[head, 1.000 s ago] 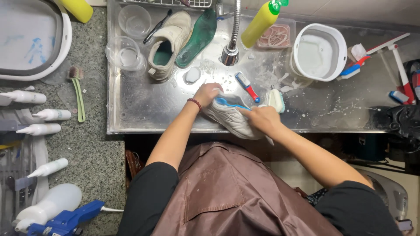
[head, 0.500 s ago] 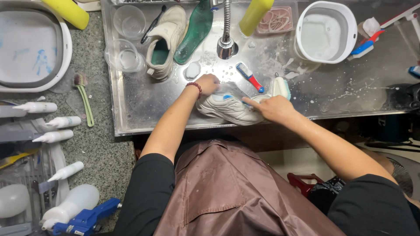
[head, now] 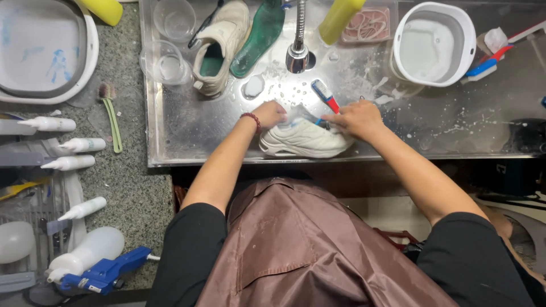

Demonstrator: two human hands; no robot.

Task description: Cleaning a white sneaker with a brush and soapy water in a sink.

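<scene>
Both hands' grip on white sneaker (head: 304, 139): left hand (head: 270, 113) holds heel, right hand (head: 357, 119) presses toe. Steel sink (head: 187, 128) holds second sneaker (head: 219, 48), green insole (head: 259, 34), white tub (head: 433, 42) with cloudy water. Sneaker soapy, wet.

- One view only, from a camera worn on the person's head, looking almost straight down.
- It faces a steel sink (head: 187, 131) at the top of the picture, with the person's brown apron (head: 307, 250) filling the bottom middle.
- Both arms reach up from the lower edge, so the left hand (head: 269, 113) and right hand (head: 358, 118) sit near the centre, fairly close.
- A speckled stone counter (head: 122, 187) fills the left side.
- With no second view, nothing is shared.
</scene>
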